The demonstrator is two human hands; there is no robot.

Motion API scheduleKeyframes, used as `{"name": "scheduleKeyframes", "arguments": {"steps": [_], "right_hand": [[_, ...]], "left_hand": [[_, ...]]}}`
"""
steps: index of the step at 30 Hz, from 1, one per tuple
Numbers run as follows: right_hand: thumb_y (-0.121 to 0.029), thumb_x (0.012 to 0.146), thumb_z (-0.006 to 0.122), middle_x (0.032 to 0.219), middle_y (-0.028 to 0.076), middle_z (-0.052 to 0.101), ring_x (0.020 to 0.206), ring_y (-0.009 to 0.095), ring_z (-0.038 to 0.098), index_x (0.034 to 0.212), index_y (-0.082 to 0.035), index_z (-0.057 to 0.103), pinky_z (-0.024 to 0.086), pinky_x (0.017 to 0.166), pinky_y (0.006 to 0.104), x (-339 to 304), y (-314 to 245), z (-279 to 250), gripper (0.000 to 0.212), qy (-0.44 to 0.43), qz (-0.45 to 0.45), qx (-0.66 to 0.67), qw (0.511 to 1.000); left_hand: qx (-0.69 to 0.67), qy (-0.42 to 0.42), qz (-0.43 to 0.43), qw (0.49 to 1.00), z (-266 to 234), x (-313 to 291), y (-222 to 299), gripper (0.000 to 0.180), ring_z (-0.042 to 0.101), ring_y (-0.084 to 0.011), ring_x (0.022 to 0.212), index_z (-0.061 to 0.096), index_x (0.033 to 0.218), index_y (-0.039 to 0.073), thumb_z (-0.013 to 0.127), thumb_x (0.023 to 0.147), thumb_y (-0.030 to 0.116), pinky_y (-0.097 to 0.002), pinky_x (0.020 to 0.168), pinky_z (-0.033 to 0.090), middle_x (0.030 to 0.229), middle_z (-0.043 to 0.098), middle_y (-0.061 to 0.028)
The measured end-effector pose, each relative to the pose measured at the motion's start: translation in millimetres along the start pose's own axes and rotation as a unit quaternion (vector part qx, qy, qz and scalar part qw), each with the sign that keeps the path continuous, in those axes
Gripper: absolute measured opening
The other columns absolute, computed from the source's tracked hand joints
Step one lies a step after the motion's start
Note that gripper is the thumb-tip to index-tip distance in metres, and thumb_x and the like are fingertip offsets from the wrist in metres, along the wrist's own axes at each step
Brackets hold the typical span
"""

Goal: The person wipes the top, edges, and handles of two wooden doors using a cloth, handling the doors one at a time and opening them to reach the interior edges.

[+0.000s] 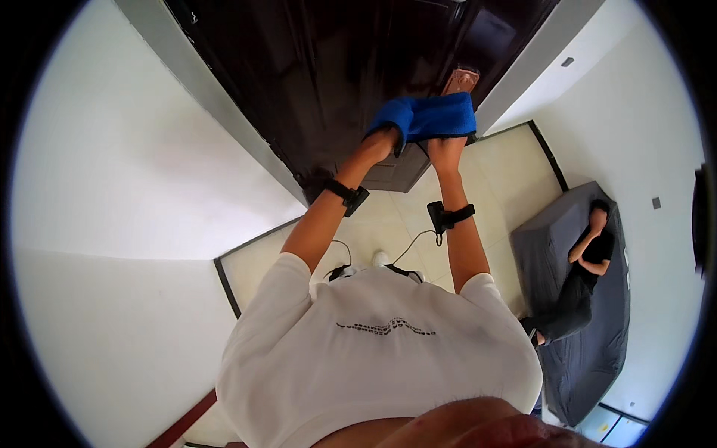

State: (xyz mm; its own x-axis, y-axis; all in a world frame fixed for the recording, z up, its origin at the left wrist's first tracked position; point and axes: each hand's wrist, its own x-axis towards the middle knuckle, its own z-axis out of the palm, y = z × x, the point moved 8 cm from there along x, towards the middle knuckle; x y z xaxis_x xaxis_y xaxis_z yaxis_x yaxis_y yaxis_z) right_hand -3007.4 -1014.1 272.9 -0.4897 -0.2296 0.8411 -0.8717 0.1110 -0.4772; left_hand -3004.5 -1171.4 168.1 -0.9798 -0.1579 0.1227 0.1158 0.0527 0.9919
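A blue cloth (444, 116) with a dark edge is held up in front of the dark brown door (336, 67). My left hand (384, 142) grips its left end, where the cloth folds over my fingers. At the right end my right hand (447, 151) holds the cloth from below, its fingers mostly covered. Between the two hands the cloth sags slightly. Just beyond the right end is the door's copper-coloured handle plate (461, 81), partly hidden by the cloth. Whether the cloth touches the door or the plate, I cannot tell.
Black straps with small boxes and cables sit on both my wrists. To the right, another person (594, 250) in dark clothes lies on a grey covered sofa (549, 224). White walls (134, 172) flank the door, and pale floor tiles (497, 172) lie below.
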Motion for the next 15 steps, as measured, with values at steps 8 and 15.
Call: {"name": "scheduleKeyframes", "arguments": {"steps": [8, 15], "right_hand": [[-0.004, 0.071, 0.061, 0.103, 0.023, 0.063, 0.100, 0.043, 0.056, 0.095, 0.001, 0.065, 0.042, 0.094, 0.0480, 59, 73, -7, 0.025, -0.058, -0.037, -0.043, 0.997], [-0.003, 0.070, 0.061, 0.113, 0.027, 0.058, 0.106, 0.046, 0.051, 0.103, 0.003, 0.062, 0.039, 0.098, 0.0518, 34, 88, 37, 0.033, -0.116, -0.040, -0.105, 0.987]], "left_hand": [[0.312, 0.068, 0.084, 0.944, 17, 26, 40, 0.057, 0.052, -0.0347, 0.122, 0.044, 0.138, 0.004, 0.049, 0.094, 0.041, -0.0430, 0.103, 0.040, 0.138, 0.050, -0.0218], [0.286, 0.157, 0.216, 0.920, 5, 35, 73, 0.040, 0.057, -0.0410, 0.105, 0.056, 0.119, 0.002, 0.062, 0.085, 0.021, -0.0442, 0.090, 0.046, 0.115, 0.058, -0.0252]]}}
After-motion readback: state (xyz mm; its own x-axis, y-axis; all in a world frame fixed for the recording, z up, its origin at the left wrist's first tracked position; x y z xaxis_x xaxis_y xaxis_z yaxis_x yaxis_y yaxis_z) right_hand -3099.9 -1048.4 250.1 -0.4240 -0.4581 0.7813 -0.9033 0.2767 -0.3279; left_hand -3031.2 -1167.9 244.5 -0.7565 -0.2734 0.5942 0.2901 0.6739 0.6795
